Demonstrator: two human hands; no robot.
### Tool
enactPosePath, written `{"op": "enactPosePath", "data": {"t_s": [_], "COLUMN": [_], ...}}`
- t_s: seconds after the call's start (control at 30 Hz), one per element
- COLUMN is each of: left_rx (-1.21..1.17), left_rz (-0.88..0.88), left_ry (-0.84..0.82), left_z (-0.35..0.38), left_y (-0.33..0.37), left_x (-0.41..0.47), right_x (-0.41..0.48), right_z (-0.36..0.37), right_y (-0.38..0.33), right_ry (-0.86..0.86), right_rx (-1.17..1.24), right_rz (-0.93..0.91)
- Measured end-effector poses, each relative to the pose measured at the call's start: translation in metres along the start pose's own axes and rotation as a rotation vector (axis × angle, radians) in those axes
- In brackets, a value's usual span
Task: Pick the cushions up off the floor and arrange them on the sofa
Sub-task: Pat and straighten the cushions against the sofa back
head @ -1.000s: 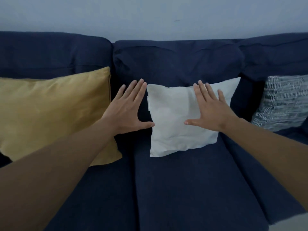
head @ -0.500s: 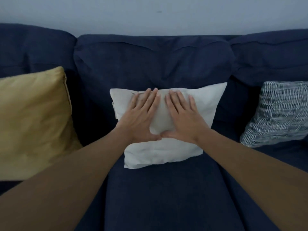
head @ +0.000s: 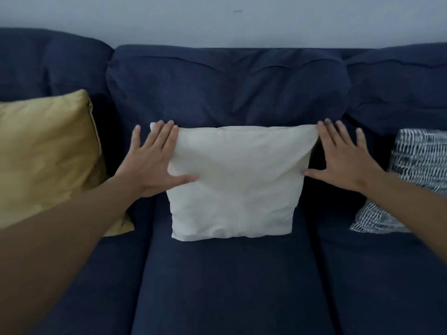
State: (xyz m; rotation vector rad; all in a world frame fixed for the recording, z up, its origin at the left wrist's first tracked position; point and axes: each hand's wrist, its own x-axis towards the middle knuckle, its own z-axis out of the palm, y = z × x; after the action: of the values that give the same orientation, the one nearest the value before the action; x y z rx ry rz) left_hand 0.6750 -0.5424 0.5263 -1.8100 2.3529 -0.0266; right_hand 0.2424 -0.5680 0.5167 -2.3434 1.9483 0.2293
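A white cushion (head: 235, 182) leans upright against the middle back of the dark blue sofa (head: 227, 286). My left hand (head: 152, 160) lies flat with fingers spread on the cushion's upper left corner. My right hand (head: 338, 155) rests flat with fingers spread at its right edge, the thumb touching the side. Neither hand grips it. A mustard yellow cushion (head: 46, 155) leans on the left seat. A blue and white patterned cushion (head: 411, 170) leans on the right seat, partly behind my right forearm.
The sofa's three back pads (head: 227, 85) run under a pale wall (head: 217, 18). Bare seat stretches in front of the white cushion towards me. No floor is in view.
Both hands slid apart from the middle of the white cushion to its left and right sides. The cushion now sits squarer and more upright. The view moved closer and centred on it.
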Motion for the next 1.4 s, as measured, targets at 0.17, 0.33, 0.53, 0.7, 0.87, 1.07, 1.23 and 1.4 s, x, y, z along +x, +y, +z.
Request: {"op": "enactPosePath", "data": {"t_s": [0.17, 0.33, 0.53, 0.7, 0.87, 1.07, 1.23, 1.4], "left_rx": [-0.539, -0.634, -0.626, -0.557, -0.521, -0.466, -0.415, -0.313], "left_rz": [-0.239, -0.344, -0.387, -0.455, -0.326, -0.196, -0.086, 0.013], "left_ry": [0.195, 0.193, 0.247, 0.201, 0.262, 0.254, 0.263, 0.272], "left_z": [-0.035, -0.053, -0.047, -0.046, -0.061, -0.074, -0.08, -0.07], "left_y": [-0.017, -0.024, -0.022, -0.011, 0.036, 0.139, 0.252, 0.366], "left_x": [-0.002, 0.007, 0.0, 0.008, 0.007, 0.041, 0.078, 0.1], "right_x": [0.002, 0.005, 0.003, 0.001, -0.025, -0.055, -0.061, -0.076], "right_z": [-0.038, -0.043, -0.048, -0.057, -0.05, -0.037, -0.022, -0.001], "right_y": [-0.009, -0.01, -0.016, -0.025, -0.001, 0.075, 0.151, 0.228], "right_ry": [0.068, 0.072, 0.172, 0.2, 0.101, 0.081, 0.104, 0.11], "right_rx": [0.965, 0.974, 0.855, 0.618, 0.497, 0.379, 0.253, 0.149], "right_rz": [0.241, 0.21, 0.251, 0.249, 0.206, 0.229, 0.172, 0.104]}}
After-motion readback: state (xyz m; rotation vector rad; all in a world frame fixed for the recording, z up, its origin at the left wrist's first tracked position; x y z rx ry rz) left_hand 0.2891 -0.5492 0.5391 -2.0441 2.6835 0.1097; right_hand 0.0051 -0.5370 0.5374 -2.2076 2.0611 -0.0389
